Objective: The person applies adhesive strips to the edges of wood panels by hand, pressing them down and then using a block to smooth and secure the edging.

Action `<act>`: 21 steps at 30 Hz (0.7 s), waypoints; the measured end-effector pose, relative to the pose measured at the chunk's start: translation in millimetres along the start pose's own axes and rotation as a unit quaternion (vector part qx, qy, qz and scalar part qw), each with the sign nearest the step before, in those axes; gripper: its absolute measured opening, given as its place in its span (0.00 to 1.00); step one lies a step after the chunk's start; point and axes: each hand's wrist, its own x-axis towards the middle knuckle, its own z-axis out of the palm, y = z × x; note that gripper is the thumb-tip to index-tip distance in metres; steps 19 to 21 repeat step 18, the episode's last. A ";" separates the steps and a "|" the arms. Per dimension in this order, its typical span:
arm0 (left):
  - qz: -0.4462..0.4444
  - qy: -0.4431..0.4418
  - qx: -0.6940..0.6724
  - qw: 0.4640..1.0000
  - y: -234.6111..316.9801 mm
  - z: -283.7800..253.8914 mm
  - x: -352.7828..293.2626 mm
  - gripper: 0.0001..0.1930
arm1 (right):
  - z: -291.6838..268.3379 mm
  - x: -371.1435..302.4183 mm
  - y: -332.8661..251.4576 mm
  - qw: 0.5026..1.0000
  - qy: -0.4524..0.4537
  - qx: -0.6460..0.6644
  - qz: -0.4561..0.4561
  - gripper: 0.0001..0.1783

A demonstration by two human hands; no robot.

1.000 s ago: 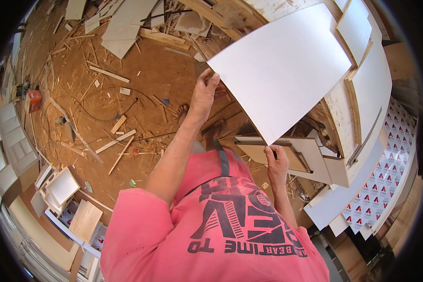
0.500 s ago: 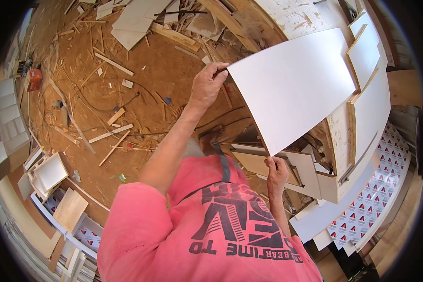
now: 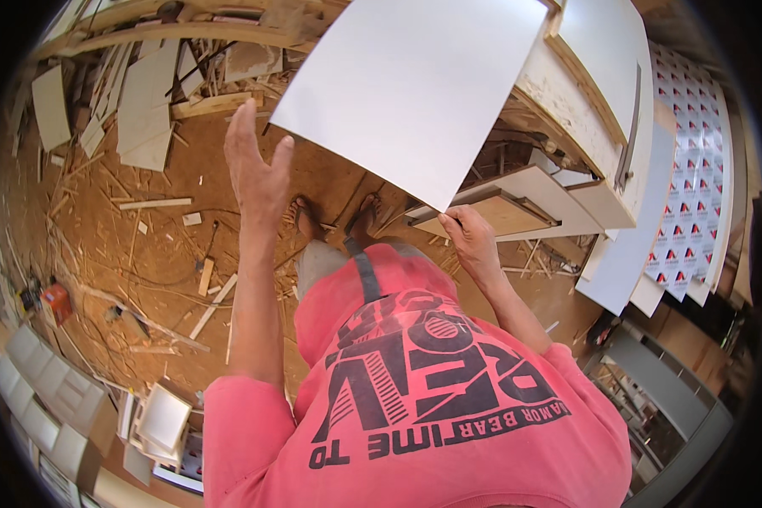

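Note:
A large white panel (image 3: pixel 415 93) reaches from in front of me to the top edge of the view, its far end cut off. My right hand (image 3: pixel 472 241) pinches its near right corner between thumb and fingers. By the panel's left corner is my left hand (image 3: pixel 258 165), raised with the fingers stretched up and the thumb apart, holding nothing. A small gap shows between it and the panel edge. Beneath the panel's right side stands a workbench (image 3: pixel 559 102) with wooden edges.
More white boards (image 3: pixel 597 51) lie stacked on the bench at the right. Beyond them lean sheets with a repeated printed pattern (image 3: pixel 694 169). Wood offcuts (image 3: pixel 152 102) and thin strips litter the brown floor, with a cable among them. An orange box (image 3: pixel 56 303) sits at far left.
My left hand has let go of the panel's corner and opened beside it. The right hand still grips its corner. My view has turned, so the panel appears higher and further left.

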 end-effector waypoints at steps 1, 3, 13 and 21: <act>0.042 -0.048 -0.001 0.998 13.6 6.7 -5.7 0.23 | 0.8 -1.4 4.1 1.000 0.006 -0.004 -0.012 0.07; 0.154 -0.161 0.028 0.974 42.9 22.1 -20.8 0.25 | 1.0 -3.1 8.5 1.000 0.005 0.014 -0.019 0.07; 0.362 -0.346 0.088 0.861 76.9 89.7 -33.2 0.30 | 7.4 -8.8 12.7 0.997 0.057 -0.001 -0.045 0.08; 0.379 -0.375 0.105 0.840 77.6 96.0 -29.7 0.30 | 12.8 -17.1 16.6 0.992 0.112 -0.050 -0.017 0.16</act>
